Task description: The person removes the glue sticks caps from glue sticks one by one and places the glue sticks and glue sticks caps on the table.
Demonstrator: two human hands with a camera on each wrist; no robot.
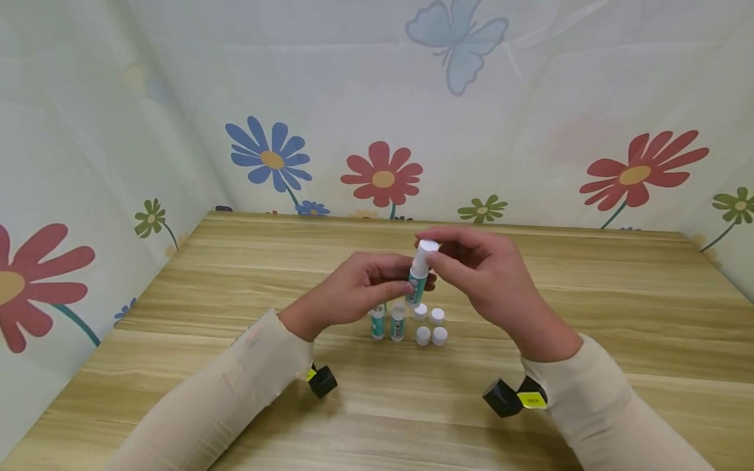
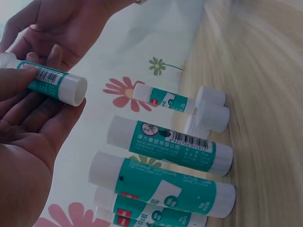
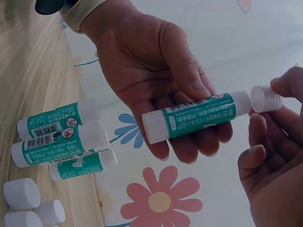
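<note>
From the head camera I see my left hand (image 1: pixel 353 291) wrapped around a green-and-white glue stick (image 1: pixel 417 282), holding it roughly upright above the middle of the wooden surface (image 1: pixel 589 314); the fingers curl round the barrel with the thumb pressed on its label, so that grip is closed on the stick. The right wrist view shows this plainly: the glue stick (image 3: pixel 196 116) lies across the fingers of the left hand (image 3: pixel 156 71), its flat base end free and its neck end pointing at my right hand (image 3: pixel 274 161). The right hand (image 1: pixel 483 271) pinches a small white cap (image 1: pixel 428 247) between thumb and fingertips, its grip closed on it. In the right wrist view the cap (image 3: pixel 265 98) sits at the tip of the stick, just touching it or nearly so; I cannot tell whether it is seated. Below the hands, toward the centre of the surface, more glue sticks (image 1: pixel 387 322) stand upright without caps, and just to their right is a cluster of loose white caps (image 1: pixel 431 326). The left wrist view shows those standing sticks (image 2: pixel 170 142) close together, with the loose caps (image 2: pixel 210 111) just beside them. A flower-printed cloth (image 1: pixel 383 173) rises behind the far edge and along the left and right edges.
</note>
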